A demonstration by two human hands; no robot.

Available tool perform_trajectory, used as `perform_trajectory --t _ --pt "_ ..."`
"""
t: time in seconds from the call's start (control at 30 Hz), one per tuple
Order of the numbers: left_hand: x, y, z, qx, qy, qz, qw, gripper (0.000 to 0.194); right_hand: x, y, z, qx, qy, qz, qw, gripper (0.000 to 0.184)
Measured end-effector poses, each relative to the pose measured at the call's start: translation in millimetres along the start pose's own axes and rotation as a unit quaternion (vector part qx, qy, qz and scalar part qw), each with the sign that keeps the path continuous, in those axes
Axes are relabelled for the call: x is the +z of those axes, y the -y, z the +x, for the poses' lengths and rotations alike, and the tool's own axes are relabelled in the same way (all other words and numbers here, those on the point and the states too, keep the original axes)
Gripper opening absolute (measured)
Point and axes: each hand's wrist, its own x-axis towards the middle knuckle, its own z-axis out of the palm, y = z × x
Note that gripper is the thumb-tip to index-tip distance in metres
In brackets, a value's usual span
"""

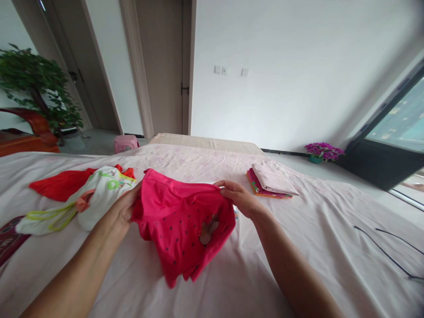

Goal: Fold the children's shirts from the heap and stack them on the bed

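Note:
A bright pink garment (172,216) with small dark dots and a printed patch hangs between my two hands, above the sheet. On its left side my left hand (130,203) grips the cloth, with most of its fingers hidden behind the fabric. My right hand (236,196) pinches the upper right edge between thumb and fingers. Partly hidden behind the garment, near my right wrist, something flat with a blue edge lies on the bed. A folded stack of cloths (271,179), pale pink on top, sits just beyond my right hand.
To the left lie a white garment with yellow trim (102,190) and a red garment (66,183). A dark red item (13,238) rests at the left edge. Black cords (384,247) cross the right of the sheet (318,229). A pink stool (126,143) stands beyond the bed.

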Motion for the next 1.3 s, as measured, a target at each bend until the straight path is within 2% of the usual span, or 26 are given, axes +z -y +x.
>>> perform_trajectory --t 0.07,0.13,0.17,0.23,0.3,0.37,0.43,0.47,0.53,0.6,0.67,0.73,0.8,0.83,0.9,0.93,0.97,1.03,1.1,1.13,1.17,1.23,1.3 --pt "0.9 3 2 -0.063 -0.013 -0.041 0.997 0.027 0 -3 3 -0.032 -0.036 -0.079 0.996 0.040" --pt "2.7 8 3 -0.080 -0.033 -0.048 0.995 0.023 2 -5 3 -0.059 -0.106 -0.226 0.967 0.044" --pt "4.1 11 3 -0.067 -0.046 -0.042 0.996 0.022 4 -5 2 -0.070 -0.144 -0.312 0.937 0.044" --pt "8.2 15 0 0.007 -0.081 0.002 0.997 0.032 9 -4 -1 -0.092 -0.184 -0.459 0.864 0.038" --pt "14.1 17 -5 0.093 -0.095 0.079 0.988 0.044 18 -1 -5 -0.106 -0.160 -0.547 0.815 0.025" --pt "21.7 16 -14 0.124 -0.037 0.167 0.977 0.045 28 3 -10 -0.093 -0.105 -0.598 0.789 0.018" --pt "30.2 13 -25 0.096 0.092 0.261 0.956 0.039 36 4 -13 -0.061 -0.060 -0.638 0.765 0.022" --pt "34.5 13 -32 0.075 0.166 0.310 0.933 0.038 38 5 -14 -0.046 -0.048 -0.655 0.753 0.023" --pt "42.8 15 -46 0.045 0.291 0.402 0.867 0.037 40 4 -15 -0.024 -0.033 -0.678 0.734 0.018" --pt "50.3 22 -62 0.051 0.367 0.486 0.792 0.040 38 3 -14 -0.009 -0.031 -0.687 0.726 0.014" --pt "56.8 33 -76 0.086 0.386 0.570 0.721 0.041 33 1 -12 0.003 -0.046 -0.680 0.731 0.019" --pt "61.7 42 -85 0.125 0.373 0.637 0.663 0.026 27 -1 -9 0.005 -0.080 -0.649 0.756 0.023" --pt "64.3 46 -88 0.145 0.364 0.656 0.645 0.010 21 -4 -4 -0.011 -0.121 -0.571 0.812 0.022" --pt "64.4 45 -87 0.149 0.362 0.650 0.651 0.009 18 -5 -2 -0.017 -0.137 -0.502 0.854 0.020" --pt "61.7 39 -79 0.157 0.332 0.624 0.690 0.009 14 -6 2 -0.017 -0.148 -0.295 0.944 0.017" --pt "58.6 33 -74 0.165 0.296 0.607 0.718 0.008 12 -5 4 -0.016 -0.145 -0.173 0.974 0.017" --pt "54.2 26 -68 0.178 0.249 0.584 0.752 0.007 9 -4 5 -0.018 -0.143 -0.060 0.988 0.019" --pt "42.2 7 -56 0.209 0.148 0.499 0.828 0.005 2 1 7 -0.041 -0.153 0.099 0.982 0.023" --pt "28.2 -15 -44 0.237 0.045 0.340 0.909 0.008 -9 7 6 -0.078 -0.193 0.152 0.966 0.023" --pt "21.6 -26 -38 0.242 -0.005 0.240 0.940 0.010 -15 10 6 -0.096 -0.222 0.152 0.958 0.022" --pt "15.9 -36 -34 0.238 -0.050 0.141 0.960 0.011 -20 13 4 -0.114 -0.250 0.143 0.951 0.022" --pt "8.9 -51 -27 0.216 -0.115 0.001 0.969 0.011 -24 17 1 -0.134 -0.275 0.118 0.945 0.020" --pt "9.1 -55 -25 0.196 -0.124 -0.035 0.972 0.021 -17 19 -3 -0.112 -0.231 0.103 0.961 0.022"
